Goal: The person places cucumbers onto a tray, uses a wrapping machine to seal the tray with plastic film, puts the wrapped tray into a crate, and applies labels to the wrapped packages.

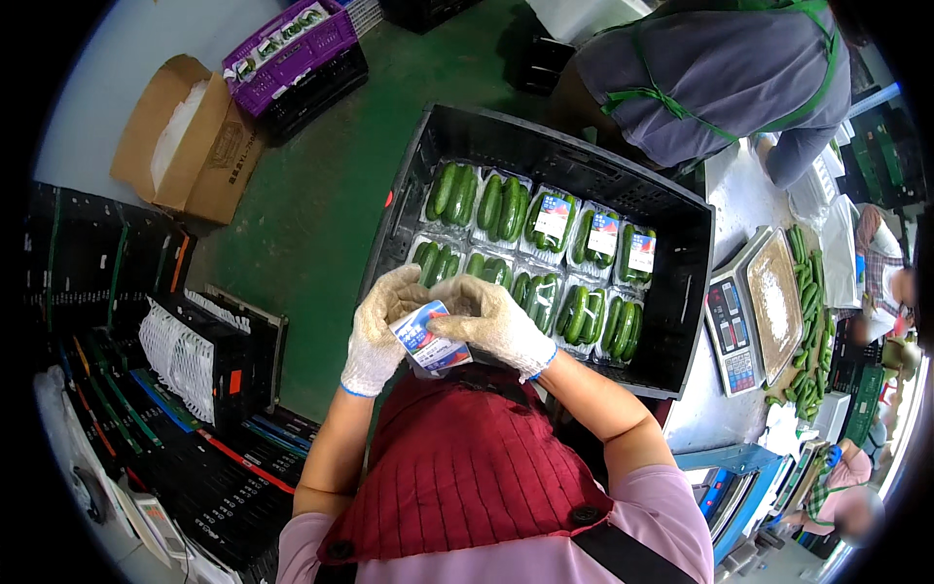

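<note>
Both of my hands wear white knit gloves and meet in front of my dark red apron. My left hand (377, 329) is closed around a small stack of blue, white and red labels (421, 333). My right hand (496, 326) is closed too, its thumb and fingers pressed on the top of the labels. Just beyond is a black crate (696, 292) with two rows of clear-wrapped cucumber packs (501, 208). In the far row, the three packs on the right carry such a label (553, 216). My hands partly cover packs in the near row.
Right of the crate, a metal table holds a scale (754, 311) and loose cucumbers (808, 321). A co-worker (700, 73) in grey leans over its far end. At left are a cardboard box (209, 161), a purple crate (292, 63) and black crates (219, 467).
</note>
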A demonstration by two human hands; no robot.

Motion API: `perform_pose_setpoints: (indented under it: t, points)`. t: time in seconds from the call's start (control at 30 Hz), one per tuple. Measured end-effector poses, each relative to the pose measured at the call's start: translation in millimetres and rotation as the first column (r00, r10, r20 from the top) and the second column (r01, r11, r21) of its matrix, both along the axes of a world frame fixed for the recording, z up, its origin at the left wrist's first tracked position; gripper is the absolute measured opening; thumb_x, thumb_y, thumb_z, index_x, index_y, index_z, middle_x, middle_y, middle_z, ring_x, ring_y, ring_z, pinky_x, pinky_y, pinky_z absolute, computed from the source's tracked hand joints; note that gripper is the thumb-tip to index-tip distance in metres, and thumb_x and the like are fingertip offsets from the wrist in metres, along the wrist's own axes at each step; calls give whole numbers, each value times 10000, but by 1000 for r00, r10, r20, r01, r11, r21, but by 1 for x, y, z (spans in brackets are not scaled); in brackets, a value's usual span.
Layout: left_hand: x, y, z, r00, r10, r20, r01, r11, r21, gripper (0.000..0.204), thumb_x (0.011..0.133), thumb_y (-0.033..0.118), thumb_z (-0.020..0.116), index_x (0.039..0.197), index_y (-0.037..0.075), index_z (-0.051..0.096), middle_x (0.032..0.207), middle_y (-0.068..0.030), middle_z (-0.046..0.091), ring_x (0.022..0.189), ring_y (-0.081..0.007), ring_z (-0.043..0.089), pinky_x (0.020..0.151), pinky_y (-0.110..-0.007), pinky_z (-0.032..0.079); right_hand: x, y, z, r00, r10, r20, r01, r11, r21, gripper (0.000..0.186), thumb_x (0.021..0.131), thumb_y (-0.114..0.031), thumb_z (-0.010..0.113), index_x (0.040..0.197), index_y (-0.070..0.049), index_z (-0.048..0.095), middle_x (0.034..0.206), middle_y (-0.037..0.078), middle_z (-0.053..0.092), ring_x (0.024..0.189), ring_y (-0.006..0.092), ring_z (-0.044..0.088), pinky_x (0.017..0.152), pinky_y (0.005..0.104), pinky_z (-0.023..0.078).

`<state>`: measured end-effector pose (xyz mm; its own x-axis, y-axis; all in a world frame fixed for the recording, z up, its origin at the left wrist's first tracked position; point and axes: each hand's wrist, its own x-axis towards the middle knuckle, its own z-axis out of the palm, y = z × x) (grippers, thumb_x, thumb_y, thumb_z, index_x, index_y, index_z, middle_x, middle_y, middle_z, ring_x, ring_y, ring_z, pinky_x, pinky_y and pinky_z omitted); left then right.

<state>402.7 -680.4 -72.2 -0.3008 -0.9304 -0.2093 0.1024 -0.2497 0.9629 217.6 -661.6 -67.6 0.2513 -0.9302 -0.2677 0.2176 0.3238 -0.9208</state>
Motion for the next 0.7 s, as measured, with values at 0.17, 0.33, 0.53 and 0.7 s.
perform_pose_setpoints:
  t: [0.17, 0.33, 0.53, 0.7]
  points:
    - [6, 2, -2, 999, -16, 41, 12, 994, 106, 461, 852, 101, 717, 1255, -32, 538, 1006, -146, 675, 916, -171, 655, 814, -293, 535, 0, -7, -15, 987, 154, 48, -159, 981, 113, 331, 834, -178, 782, 1047, 28, 635, 883, 35, 675, 822, 81, 617, 731, 242, 502]
    - [3, 3, -4, 996, 56, 64, -59, 997, 46, 472, 844, 94, 726, 1263, -15, 537, 1029, -119, 665, 937, -153, 638, 826, -283, 524, 1, -12, -14, 994, 104, -27, -102, 992, 72, 181, 827, -122, 765, 927, -16, 657, 807, -13, 638, 735, 38, 555, 648, 224, 459]
    - [2, 4, -7, 996, 82, 21, -83, 994, 67, 498, 847, 96, 721, 1288, -9, 515, 1015, -97, 662, 914, -135, 626, 805, -263, 511, 1, -13, -14, 997, 75, 36, -77, 995, 58, 179, 833, -104, 754, 955, -15, 658, 827, -6, 646, 759, 39, 564, 672, 217, 464]
    - [-3, 3, 2, 993, 46, 107, -53, 996, 70, 416, 869, 50, 670, 1261, -16, 547, 931, -64, 671, 857, -95, 615, 756, -231, 495, -4, -19, -13, 994, 88, 64, -90, 995, 36, 134, 833, -74, 740, 924, -2, 674, 856, 12, 659, 788, 53, 585, 712, 228, 485]
